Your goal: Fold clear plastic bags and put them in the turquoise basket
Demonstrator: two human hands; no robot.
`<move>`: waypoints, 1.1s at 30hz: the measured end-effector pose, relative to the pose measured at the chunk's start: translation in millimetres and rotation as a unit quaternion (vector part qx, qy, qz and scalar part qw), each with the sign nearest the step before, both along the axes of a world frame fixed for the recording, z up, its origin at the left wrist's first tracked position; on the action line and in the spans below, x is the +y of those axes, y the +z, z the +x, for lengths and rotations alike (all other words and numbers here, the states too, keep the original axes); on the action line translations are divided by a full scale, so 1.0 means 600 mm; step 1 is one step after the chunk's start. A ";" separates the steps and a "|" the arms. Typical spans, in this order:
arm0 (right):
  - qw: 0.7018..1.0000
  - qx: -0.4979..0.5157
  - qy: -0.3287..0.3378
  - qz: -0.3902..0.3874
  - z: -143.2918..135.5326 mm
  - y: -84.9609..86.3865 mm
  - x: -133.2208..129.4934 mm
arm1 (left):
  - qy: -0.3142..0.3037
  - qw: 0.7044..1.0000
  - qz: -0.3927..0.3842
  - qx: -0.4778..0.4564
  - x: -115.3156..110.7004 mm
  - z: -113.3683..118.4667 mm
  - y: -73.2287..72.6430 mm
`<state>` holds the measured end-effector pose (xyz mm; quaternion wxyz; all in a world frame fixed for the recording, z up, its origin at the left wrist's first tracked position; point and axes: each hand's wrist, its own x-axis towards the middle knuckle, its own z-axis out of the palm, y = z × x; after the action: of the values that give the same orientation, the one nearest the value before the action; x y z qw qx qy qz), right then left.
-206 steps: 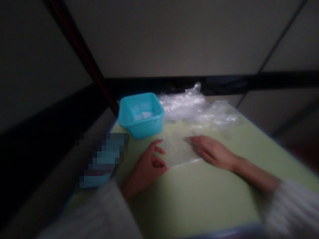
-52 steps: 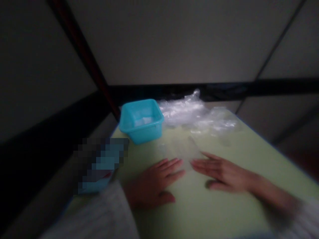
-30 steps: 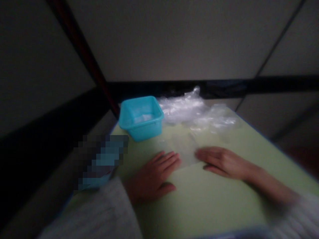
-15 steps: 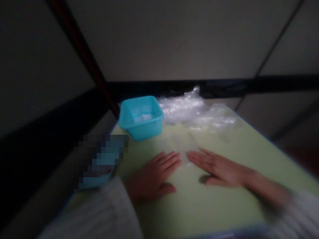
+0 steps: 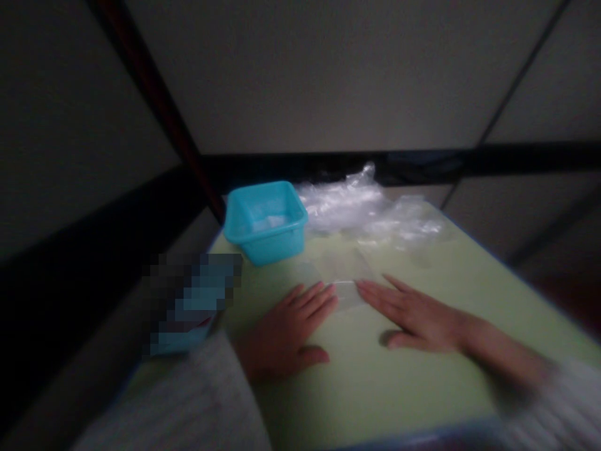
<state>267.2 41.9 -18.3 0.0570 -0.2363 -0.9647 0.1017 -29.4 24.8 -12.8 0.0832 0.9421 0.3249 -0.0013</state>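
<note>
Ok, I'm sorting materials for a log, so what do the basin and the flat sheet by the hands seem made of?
Basin: probably molded plastic, smooth with a soft sheen, judging by its even turquoise color and rounded rim. Flat sheet: likely thin clear plastic film, slightly glossy; the table shows through and a bright line crosses it. Blur leaves the exact plastic open.

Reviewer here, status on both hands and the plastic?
Left hand and right hand open, fingertips on clear plastic bag. Bag flat on table. Nothing between hands and bag.
</note>
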 end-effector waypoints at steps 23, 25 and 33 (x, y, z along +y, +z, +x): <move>0.998 0.056 0.042 -0.008 -0.037 0.017 -0.006 | -0.040 0.996 -0.015 -0.081 -0.003 -0.008 0.002; 0.997 0.041 0.056 -0.029 -0.043 0.016 -0.010 | -0.050 0.996 -0.029 -0.075 -0.006 -0.002 0.002; 0.997 0.034 0.060 -0.045 -0.034 0.006 -0.013 | -0.059 0.994 -0.037 -0.084 -0.005 0.001 0.003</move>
<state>247.0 34.3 -14.7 0.0727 -0.1769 -0.9691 0.1557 -28.6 21.9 -11.2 0.1449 0.9525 0.2608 0.0612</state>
